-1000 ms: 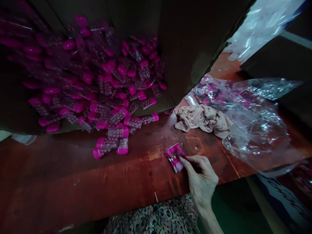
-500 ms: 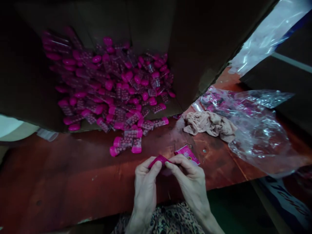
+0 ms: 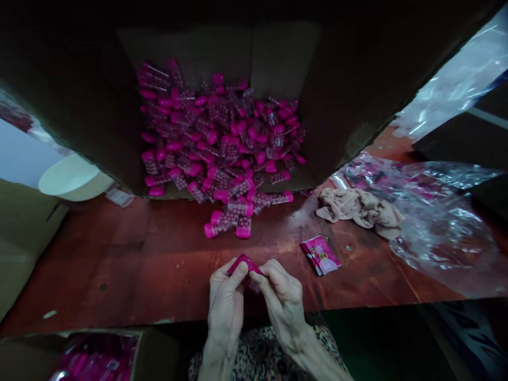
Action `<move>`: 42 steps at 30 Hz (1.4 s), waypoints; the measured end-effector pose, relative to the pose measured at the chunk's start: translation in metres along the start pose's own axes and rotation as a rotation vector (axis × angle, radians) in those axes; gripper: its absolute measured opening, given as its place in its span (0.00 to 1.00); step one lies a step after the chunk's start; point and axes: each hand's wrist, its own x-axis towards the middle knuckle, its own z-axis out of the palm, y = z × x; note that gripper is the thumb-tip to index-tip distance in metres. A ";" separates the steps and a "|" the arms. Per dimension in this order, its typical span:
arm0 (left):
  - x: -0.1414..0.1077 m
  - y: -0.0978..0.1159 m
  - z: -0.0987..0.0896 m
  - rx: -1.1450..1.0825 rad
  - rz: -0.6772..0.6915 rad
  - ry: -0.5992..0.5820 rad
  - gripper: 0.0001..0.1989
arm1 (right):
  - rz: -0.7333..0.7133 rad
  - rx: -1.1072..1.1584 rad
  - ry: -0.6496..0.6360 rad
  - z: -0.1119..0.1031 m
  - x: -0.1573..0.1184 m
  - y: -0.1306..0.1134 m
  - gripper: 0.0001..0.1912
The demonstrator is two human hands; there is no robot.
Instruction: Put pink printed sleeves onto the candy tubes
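Note:
A small pink printed wrapper [image 3: 245, 261] is pinched between the thumbs and fingers of both hands, near the table's front edge. My left hand [image 3: 229, 296] grips its left side, and my right hand [image 3: 280, 293] holds its right side. Whatever lies under the wrapper is mostly hidden by the fingers. Right of my hands lies a stack of flat pink wrappers [image 3: 320, 255] on the red-brown table [image 3: 166, 264]. Beyond my hands, several clear bottles of small pink balls with pink caps [image 3: 230, 219] spill from a big cardboard box [image 3: 286, 53] lying open towards me.
A crumpled beige cloth [image 3: 359, 209] and a clear plastic bag [image 3: 444, 227] are at the right. At the left stands a white bowl [image 3: 75, 179] beside a small clear container [image 3: 119, 197]. A lower carton [image 3: 154, 352] with pink items sits at bottom left.
The view has shifted left, bringing the bowl and lower carton into sight. Both hands have drawn away from the wrapper stack, still holding the pink wrapper.

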 end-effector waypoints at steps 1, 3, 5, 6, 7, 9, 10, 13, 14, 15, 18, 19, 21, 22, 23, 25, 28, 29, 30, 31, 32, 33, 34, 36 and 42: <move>0.000 0.000 -0.001 -0.006 -0.003 -0.002 0.10 | -0.018 -0.006 0.001 0.000 0.000 0.000 0.12; 0.000 -0.001 -0.002 -0.017 -0.006 -0.001 0.11 | -0.049 -0.015 -0.005 0.000 0.000 0.000 0.13; 0.000 -0.002 -0.003 -0.025 -0.009 -0.003 0.11 | -0.064 -0.025 -0.017 -0.001 -0.001 0.000 0.14; 0.000 -0.002 -0.003 -0.026 -0.012 -0.007 0.11 | -0.068 -0.030 -0.023 -0.003 -0.001 0.000 0.15; -0.001 -0.002 -0.003 -0.026 -0.015 -0.013 0.11 | -0.070 -0.035 -0.028 -0.004 -0.001 0.000 0.16; -0.001 -0.001 -0.004 -0.026 -0.010 -0.019 0.11 | -0.065 -0.046 -0.027 -0.008 0.001 0.000 0.17; -0.001 0.000 -0.004 -0.025 -0.002 -0.018 0.11 | -0.058 -0.053 -0.024 -0.010 0.001 0.000 0.16; -0.002 0.003 -0.005 -0.014 0.021 -0.002 0.10 | -0.020 -0.081 -0.014 -0.014 0.004 0.000 0.10; -0.003 0.003 -0.005 -0.009 0.026 0.001 0.09 | -0.009 -0.088 -0.019 -0.014 0.005 0.000 0.09; -0.003 0.003 -0.005 -0.005 0.028 0.002 0.09 | -0.004 -0.096 -0.026 -0.015 0.005 0.000 0.09; -0.004 0.000 -0.005 -0.002 0.029 0.008 0.09 | -0.012 -0.132 -0.046 -0.014 0.003 0.000 0.15; -0.004 -0.001 -0.005 -0.005 0.030 0.018 0.09 | -0.021 -0.152 -0.054 -0.013 0.002 0.001 0.18; -0.001 -0.001 -0.007 -0.020 0.037 0.051 0.10 | -0.043 -0.197 -0.082 -0.010 0.004 0.002 0.23; 0.001 -0.001 -0.008 -0.031 0.042 0.072 0.10 | -0.053 -0.223 -0.097 -0.008 0.007 0.003 0.25; 0.003 0.001 -0.009 -0.043 0.048 0.093 0.10 | -0.058 -0.253 -0.107 -0.005 0.013 0.004 0.26; 0.009 0.006 -0.012 -0.071 0.058 0.126 0.11 | -0.059 -0.327 -0.110 0.003 0.029 0.009 0.24; 0.016 0.014 -0.017 -0.119 0.073 0.161 0.11 | -0.066 -0.446 -0.132 0.018 0.057 0.021 0.14; 0.019 0.017 -0.019 -0.133 0.075 0.171 0.11 | -0.075 -0.476 -0.157 0.022 0.062 0.025 0.16; 0.021 0.019 -0.021 -0.148 0.074 0.181 0.10 | -0.084 -0.501 -0.184 0.024 0.063 0.029 0.20; 0.022 0.021 -0.022 -0.161 0.072 0.191 0.09 | -0.092 -0.519 -0.210 0.024 0.060 0.033 0.24; 0.024 0.023 -0.023 -0.173 0.068 0.198 0.08 | -0.101 -0.531 -0.232 0.023 0.053 0.036 0.27; 0.025 0.024 -0.023 -0.185 0.064 0.204 0.06 | -0.114 -0.540 -0.250 0.019 0.044 0.037 0.30; 0.026 0.025 -0.023 -0.197 0.061 0.209 0.05 | -0.130 -0.544 -0.270 0.014 0.034 0.037 0.32; 0.028 0.027 -0.023 -0.218 0.057 0.216 0.03 | -0.182 -0.569 -0.304 0.004 0.016 0.034 0.33; 0.028 0.032 -0.022 -0.260 0.055 0.228 0.04 | -0.209 -0.721 -0.451 0.001 0.040 0.016 0.30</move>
